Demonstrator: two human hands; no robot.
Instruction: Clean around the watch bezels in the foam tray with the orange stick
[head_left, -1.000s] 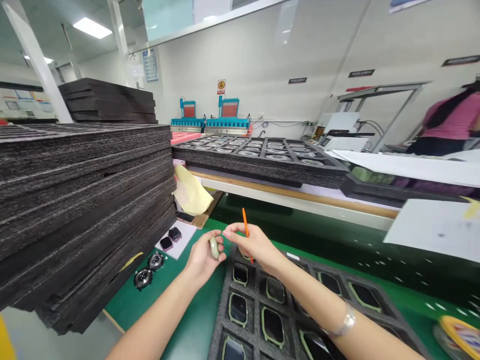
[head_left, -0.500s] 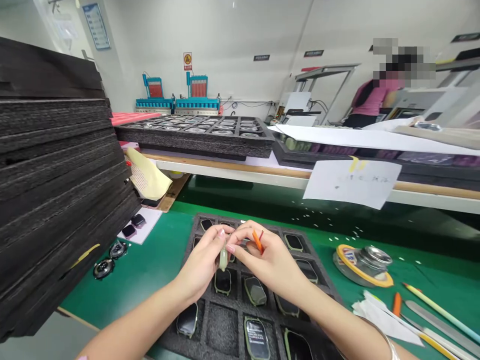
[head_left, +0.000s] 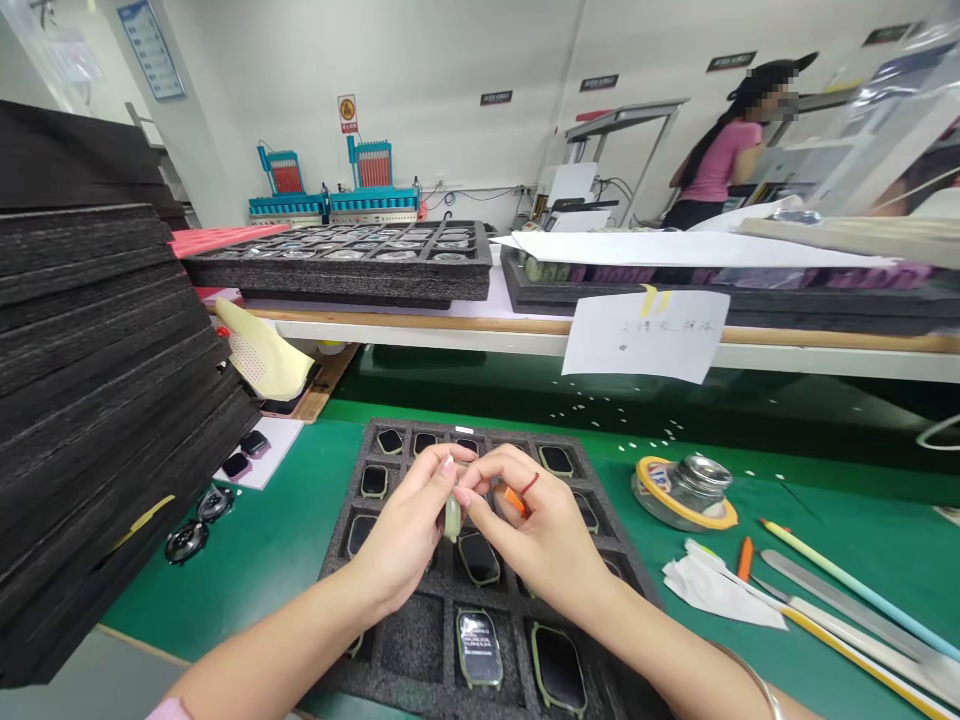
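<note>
My left hand (head_left: 405, 515) and my right hand (head_left: 532, 515) meet above a black foam tray (head_left: 442, 600). Between their fingertips they pinch a small pale green watch case (head_left: 452, 518), seen edge-on. An orange tool (head_left: 514, 500) is also tucked in the curled fingers of my right hand. Green-framed watches with dark screens lie in the tray's compartments; one watch (head_left: 479, 648) near the front shows small text. To its left, one compartment (head_left: 412, 640) holds no watch.
Tall black foam stack (head_left: 90, 420) at left, with round watch parts (head_left: 187, 541) beside it. On the right are a glass jar (head_left: 686, 492), white tissue (head_left: 720, 590) and several tools. Behind, a shelf (head_left: 450, 330) carries trays; a person in pink (head_left: 716, 165) stands beyond.
The view has shifted, bringing more of the tray's left side into sight. Both hands keep their hold on the watch case. The person in the background has turned and stands more upright.
</note>
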